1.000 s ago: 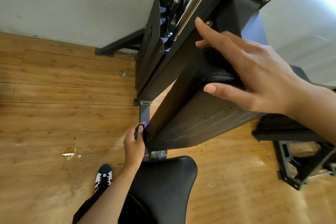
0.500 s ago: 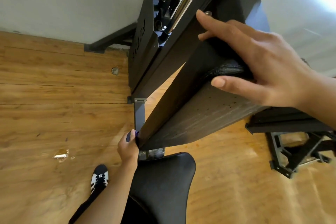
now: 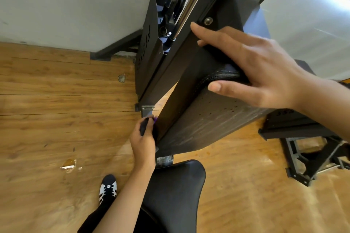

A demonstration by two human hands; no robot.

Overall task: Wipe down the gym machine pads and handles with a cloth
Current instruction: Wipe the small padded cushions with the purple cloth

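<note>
The machine's black back pad (image 3: 208,125) slants across the middle of the head view, its worn side facing me. My left hand (image 3: 143,143) grips a dark cloth (image 3: 144,126) with a purple bit showing and holds it against the pad's lower left edge. My right hand (image 3: 261,68) rests on the pad's rounded top end, with straight fingers over the far side and the thumb on the near side. Below the back pad sits the black seat pad (image 3: 176,191). Most of the cloth is hidden inside my fist.
The black machine frame (image 3: 149,58) with guide rods and cable rises behind the pad against a grey wall. Another black metal frame (image 3: 303,157) stands on the wooden floor at the right. My shoe (image 3: 108,188) is at the lower left, near a chipped floor patch (image 3: 69,164).
My left hand with the cloth has slid a little up the pad's left edge. My right hand has stayed on the pad's top end.
</note>
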